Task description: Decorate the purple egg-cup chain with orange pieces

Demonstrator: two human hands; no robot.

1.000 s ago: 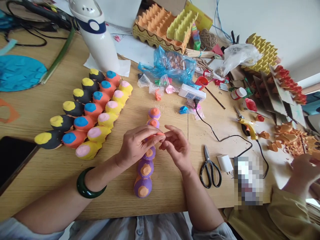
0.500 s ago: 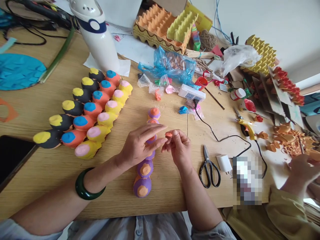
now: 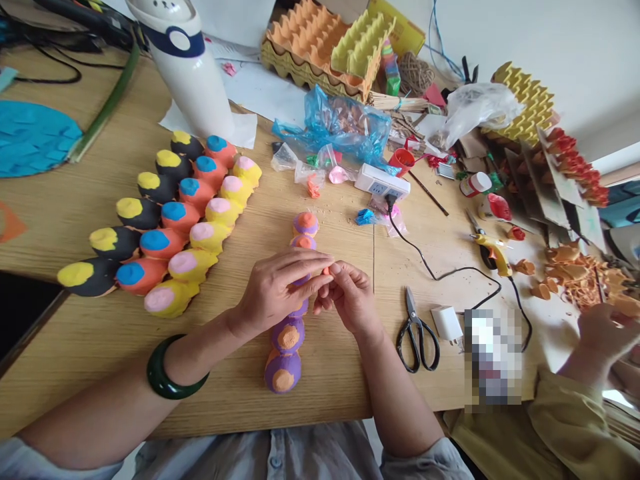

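1. We are working at a wooden desk (image 3: 340, 390).
2. On it, a purple strip (image 3: 288, 335) of cups is lying straight in front of us, its long axis running away from our body.
3. Beyond, a blue bag (image 3: 345, 127) is holding brownish scraps, too unclear to name.
4. Our left hand (image 3: 275, 287) is covering the strip's middle, fingers straight; whether it is gripping, we cannot tell. Our right hand (image 3: 353, 297) is hovering just right of the strip, thumb and finger pinching.
5. At right, an open tub (image 3: 496, 208) is showing something red inside.
6. An orange piece (image 3: 326, 271) is sitting between our fingertips, above the strip's right side.
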